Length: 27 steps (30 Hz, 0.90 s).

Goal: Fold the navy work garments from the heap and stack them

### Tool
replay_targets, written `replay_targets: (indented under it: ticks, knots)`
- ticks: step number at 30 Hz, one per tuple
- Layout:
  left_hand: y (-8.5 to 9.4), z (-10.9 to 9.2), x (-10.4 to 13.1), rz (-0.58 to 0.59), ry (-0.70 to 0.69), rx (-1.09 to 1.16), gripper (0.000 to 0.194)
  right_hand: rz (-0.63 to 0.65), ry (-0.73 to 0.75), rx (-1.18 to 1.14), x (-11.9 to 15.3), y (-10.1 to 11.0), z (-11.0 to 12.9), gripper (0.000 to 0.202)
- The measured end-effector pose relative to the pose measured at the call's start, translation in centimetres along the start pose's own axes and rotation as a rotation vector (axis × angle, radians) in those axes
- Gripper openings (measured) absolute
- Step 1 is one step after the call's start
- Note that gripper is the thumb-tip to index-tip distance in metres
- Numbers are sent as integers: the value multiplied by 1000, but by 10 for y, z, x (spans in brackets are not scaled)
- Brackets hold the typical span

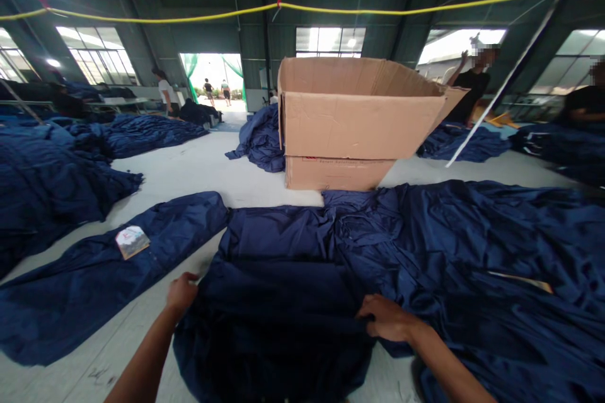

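Observation:
A dark navy cloth [283, 289] is spread and folded over itself in front of me, its near part bunched and in shadow. At its left edge, my left hand [182, 293] is closed with the fingertips on the fabric. My right hand [386, 317] pinches the opposite edge, thumb and fingers curled together. Whether the cloth is a finished garment, I cannot tell. Left of it lies a long folded navy piece [89, 289] with a printed paper tag [132, 242] on top. Rumpled navy fabric [482, 245] covers the right side and touches the cloth.
An open cardboard box [363, 126] stands beyond the cloth. Navy heaps [51, 176] lie at the left, with another bundle [262, 138] beside the box. A yellow cord [208, 17] runs overhead, and a white pole [505, 82] slants at right. Several people are farther back.

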<state>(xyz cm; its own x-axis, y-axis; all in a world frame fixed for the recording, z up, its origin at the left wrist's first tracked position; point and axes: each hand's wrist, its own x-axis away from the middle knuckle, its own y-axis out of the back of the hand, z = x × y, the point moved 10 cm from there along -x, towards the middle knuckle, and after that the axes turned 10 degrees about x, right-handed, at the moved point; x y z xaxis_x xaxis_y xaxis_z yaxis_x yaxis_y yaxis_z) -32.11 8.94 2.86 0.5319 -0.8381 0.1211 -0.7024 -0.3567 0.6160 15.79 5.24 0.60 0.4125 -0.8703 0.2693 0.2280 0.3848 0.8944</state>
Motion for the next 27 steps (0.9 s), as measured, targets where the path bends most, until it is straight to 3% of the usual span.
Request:
replay_targets:
  ticks: [2,3,5,7,8,10,13,16,18,22,25,27]
  knots:
    - [-6,-17,4,-53,-51,-117,29,-18,-12,-8,-11,10,12,22]
    - [-19,-31,9,-28,-114,-160,31,-56,-31,3,-20,17,19,26]
    - [-63,-64,30,130,-329,-269,32,-136,-85,64,-43,25,33,35]
    - [-110,-82,58,301,-512,-360,32,-177,-86,133,-66,20,50,35]
    - [-129,-80,69,351,-561,-430,36,-185,-60,166,-77,13,59,37]
    - [-154,-53,78,403,-520,-569,65,-180,-43,232,-91,-10,64,45]
    - [-165,1,71,413,-403,-648,87,-147,-126,283,-98,-47,43,55]
    - [-169,29,61,441,-404,-646,90,-159,-211,293,-95,-68,19,60]
    - [-172,32,57,466,-397,-639,92,-168,-239,301,-95,-72,11,60]
    - [-175,18,59,488,-377,-618,92,-133,-259,279,-96,-68,9,59]
    - [-163,6,72,455,-430,-625,77,-56,-295,245,-87,-61,12,60]
    - [-148,1,84,426,-534,-667,69,-5,-216,222,-76,-55,27,64]
